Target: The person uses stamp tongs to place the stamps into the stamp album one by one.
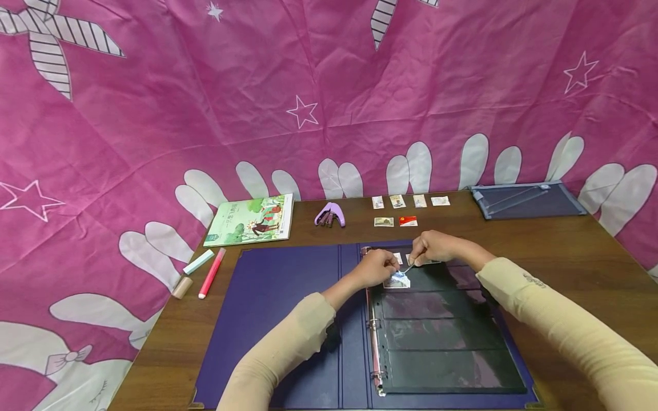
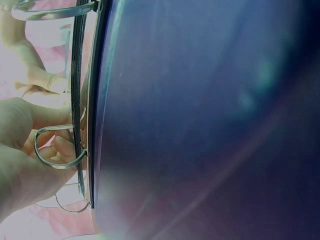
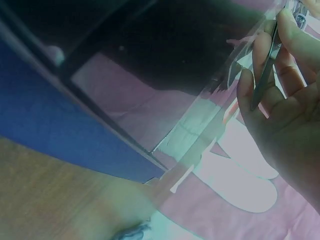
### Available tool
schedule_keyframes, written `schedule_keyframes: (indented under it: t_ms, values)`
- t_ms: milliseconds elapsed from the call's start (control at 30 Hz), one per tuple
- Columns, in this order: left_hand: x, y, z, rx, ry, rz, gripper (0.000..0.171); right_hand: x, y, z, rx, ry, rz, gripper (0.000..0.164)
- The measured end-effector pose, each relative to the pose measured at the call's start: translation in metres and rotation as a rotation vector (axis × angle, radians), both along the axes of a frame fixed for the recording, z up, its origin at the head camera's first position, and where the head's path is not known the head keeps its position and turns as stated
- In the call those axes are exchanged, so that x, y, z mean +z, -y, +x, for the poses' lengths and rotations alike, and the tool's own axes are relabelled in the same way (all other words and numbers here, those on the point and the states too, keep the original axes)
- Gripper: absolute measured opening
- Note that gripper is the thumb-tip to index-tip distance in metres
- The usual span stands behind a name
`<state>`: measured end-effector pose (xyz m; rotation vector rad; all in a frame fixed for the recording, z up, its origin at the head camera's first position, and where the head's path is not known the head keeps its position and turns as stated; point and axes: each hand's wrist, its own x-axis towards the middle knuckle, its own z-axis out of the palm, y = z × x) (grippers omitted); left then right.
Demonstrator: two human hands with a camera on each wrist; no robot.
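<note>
My right hand (image 1: 430, 246) grips a pair of metal tweezers (image 3: 267, 67), whose tips point down and left to a stamp (image 1: 397, 283). My left hand (image 1: 377, 268) has its thumb and fingers pinched together at that stamp's upper edge; whether they hold the stamp or the pocket's clear film, I cannot tell. The stamp lies over the upper left of a black stamp page (image 1: 442, 334) with clear strip pockets. Other stamps show partly near the page's top, behind the fingers. The page sits on metal rings (image 2: 42, 145) in an open dark blue binder (image 1: 288, 308).
Behind the binder lie several loose stamps (image 1: 397, 201) in two rows. A purple hole-punch-like tool (image 1: 330, 214) and a picture book (image 1: 252, 220) are further left, with a red marker (image 1: 212, 274) nearer. At the back right lies a grey zip pouch (image 1: 529, 201).
</note>
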<state>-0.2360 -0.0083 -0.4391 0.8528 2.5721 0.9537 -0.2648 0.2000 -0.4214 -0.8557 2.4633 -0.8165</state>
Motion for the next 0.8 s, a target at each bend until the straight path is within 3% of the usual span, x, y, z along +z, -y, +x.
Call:
schedule_keyframes:
  t_ms: [467, 667, 800]
  values:
    - [-0.004, -0.003, 0.001, -0.009, -0.104, -0.049, 0.013, -0.005, -0.01, 0.006, -0.024, -0.021, -0.091, 0.012]
    - [-0.005, -0.001, 0.002, -0.007, -0.068, -0.053, 0.014, -0.004, -0.019, 0.007, -0.114, 0.001, -0.093, 0.018]
    - [-0.004, 0.0, 0.004, -0.002, -0.067, -0.054, 0.013, -0.001, -0.027, 0.006, -0.201, -0.052, -0.111, 0.02]
